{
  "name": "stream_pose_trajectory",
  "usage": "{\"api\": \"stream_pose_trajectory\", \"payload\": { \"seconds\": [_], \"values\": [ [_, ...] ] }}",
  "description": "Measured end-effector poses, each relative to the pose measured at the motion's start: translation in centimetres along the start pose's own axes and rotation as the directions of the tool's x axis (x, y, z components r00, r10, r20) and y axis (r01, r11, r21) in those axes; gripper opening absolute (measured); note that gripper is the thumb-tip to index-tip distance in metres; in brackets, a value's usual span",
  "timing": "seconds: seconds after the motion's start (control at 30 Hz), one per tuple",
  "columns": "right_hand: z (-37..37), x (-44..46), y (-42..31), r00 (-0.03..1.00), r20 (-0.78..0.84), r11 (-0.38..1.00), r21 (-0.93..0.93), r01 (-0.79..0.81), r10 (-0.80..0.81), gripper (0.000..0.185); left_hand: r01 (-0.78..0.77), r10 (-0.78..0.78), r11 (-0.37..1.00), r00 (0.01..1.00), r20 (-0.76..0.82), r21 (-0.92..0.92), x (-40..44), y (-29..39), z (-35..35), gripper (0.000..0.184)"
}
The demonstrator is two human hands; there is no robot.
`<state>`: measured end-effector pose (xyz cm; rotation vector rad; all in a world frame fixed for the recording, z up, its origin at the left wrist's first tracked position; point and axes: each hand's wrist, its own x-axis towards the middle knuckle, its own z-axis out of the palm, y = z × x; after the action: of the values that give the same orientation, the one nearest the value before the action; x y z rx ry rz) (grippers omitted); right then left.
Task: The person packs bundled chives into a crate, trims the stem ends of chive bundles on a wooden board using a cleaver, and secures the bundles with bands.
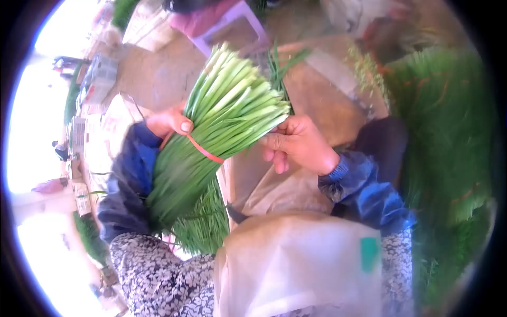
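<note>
A thick bunch of long green stalks [227, 105] with pale cut ends lies tilted across the middle, ends up and to the right. An orange-red band [206, 150] goes round it. My left hand [171, 122] grips the bunch from its left side near the band, thumb on top and the other fingers hidden behind it. At the right edge of the bunch, my right hand [298, 142] has its thumb and index finger pinched together by the stalks; what lies between them is too small to make out. Its other fingers are curled below.
More green stalks [203, 222] lie below the bunch, near my lap. A large heap of greens [443, 142] fills the right side. A brown board [322, 100] is beyond my right hand. At the top stands a purple stool [253, 21], with a person's leg beside it.
</note>
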<state>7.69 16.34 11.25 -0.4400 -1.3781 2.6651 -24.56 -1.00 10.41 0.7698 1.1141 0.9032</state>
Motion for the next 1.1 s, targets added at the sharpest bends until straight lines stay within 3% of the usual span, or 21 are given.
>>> {"api": "stream_pose_trajectory", "payload": {
  "seconds": [0.03,0.1,0.17,0.23,0.3,0.33,0.37,0.4,0.43,0.47,0.5,0.53,0.6,0.67,0.7,0.77,0.9,0.97,1.03,1.1],
  "values": [
    [-0.8,-0.5,2.3,0.999,0.001,0.999,0.027,-0.046,0.046,0.015,-0.002,-0.009,0.996,0.993,-0.114,-0.089,-1.0,-5.9,-3.5,0.090],
    [-2.2,-0.7,3.2,0.986,-0.025,0.985,-0.045,-0.165,0.164,0.015,0.095,-0.083,0.995,0.955,-0.284,0.027,-0.4,-4.3,3.5,0.084],
    [-3.5,-0.4,5.5,0.974,-0.042,0.974,-0.046,-0.222,0.220,0.013,-0.020,0.101,0.985,0.871,-0.480,0.172,1.7,-3.0,12.4,0.080],
    [-4.4,-0.1,6.2,0.946,-0.092,0.946,-0.068,-0.316,0.310,0.010,-0.116,0.210,0.973,0.806,-0.553,0.200,1.3,-3.8,15.3,0.097],
    [-4.4,0.0,5.6,0.941,-0.065,0.939,-0.070,-0.337,0.333,0.009,-0.051,0.240,0.955,0.709,-0.663,0.292,1.5,-4.0,18.1,0.113],
    [-4.4,0.0,5.5,0.970,-0.092,0.948,-0.210,-0.240,0.225,0.007,-0.049,0.234,0.958,0.708,-0.667,0.284,1.5,-4.5,17.9,0.113],
    [-4.5,0.0,5.7,0.988,-0.104,0.928,-0.344,-0.144,0.115,0.005,0.086,0.314,0.865,0.676,-0.667,0.495,1.5,-5.3,17.8,0.118],
    [-5.5,0.0,6.0,0.986,-0.109,0.928,-0.340,-0.155,0.125,0.005,0.154,0.351,0.797,0.670,-0.655,0.584,1.5,-5.6,17.7,0.120],
    [-7.2,0.2,6.2,0.978,-0.079,0.592,-0.804,0.052,-0.193,0.006,0.223,0.386,0.716,0.663,-0.641,0.662,1.6,-5.9,17.5,0.122],
    [-8.7,0.5,6.3,0.897,0.124,0.016,-0.989,0.144,-0.425,0.009,0.212,0.372,0.734,0.671,-0.642,0.646,1.6,-5.7,17.4,0.122],
    [-9.3,1.1,4.7,0.940,-0.105,-0.076,-0.988,-0.136,-0.323,0.010,0.207,0.367,0.740,0.673,-0.642,0.640,1.7,-5.5,17.3,0.123],
    [-9.7,1.5,2.8,0.908,-0.339,-0.194,-0.901,-0.389,-0.245,0.011,0.202,0.363,0.746,0.675,-0.643,0.634,1.7,-5.4,17.2,0.123],
    [-11.1,1.3,1.5,0.850,-0.075,-0.215,-0.952,-0.217,-0.522,0.022,0.213,0.327,0.760,0.690,-0.645,0.614,2.0,-4.8,17.3,0.123],
    [-7.6,2.1,-0.3,0.723,0.236,-0.059,-0.963,0.262,-0.649,0.035,0.241,0.290,0.765,0.700,-0.653,0.598,2.0,-4.6,17.3,0.124],
    [-5.0,2.0,-0.6,0.729,0.257,0.124,-0.897,0.424,-0.634,0.041,0.255,0.271,0.766,0.704,-0.657,0.590,2.1,-4.4,17.4,0.125],
    [-2.7,3.3,1.0,0.756,0.275,0.274,-0.814,0.512,-0.594,0.038,0.265,0.239,0.789,0.699,-0.674,0.554,2.3,-3.8,17.6,0.125],
    [-2.4,4.4,1.5,0.762,0.241,0.397,-0.737,0.547,-0.601,0.033,0.271,0.225,0.795,0.699,-0.678,0.543,1.7,-4.2,17.0,0.126],
    [-2.5,4.3,1.0,0.596,0.480,-0.109,-0.828,0.550,-0.644,0.029,0.257,0.238,0.793,0.703,-0.670,0.552,1.6,-4.6,16.7,0.126],
    [-2.6,4.5,0.5,0.558,0.511,-0.153,-0.812,0.564,-0.654,0.025,0.225,0.284,0.769,0.718,-0.636,0.598,1.6,-4.9,16.6,0.125],
    [-2.7,4.5,-0.1,0.601,0.563,-0.134,-0.783,0.607,-0.568,0.023,0.217,0.311,0.740,0.729,-0.610,0.637,1.7,-4.5,16.9,0.125]
  ]
}}
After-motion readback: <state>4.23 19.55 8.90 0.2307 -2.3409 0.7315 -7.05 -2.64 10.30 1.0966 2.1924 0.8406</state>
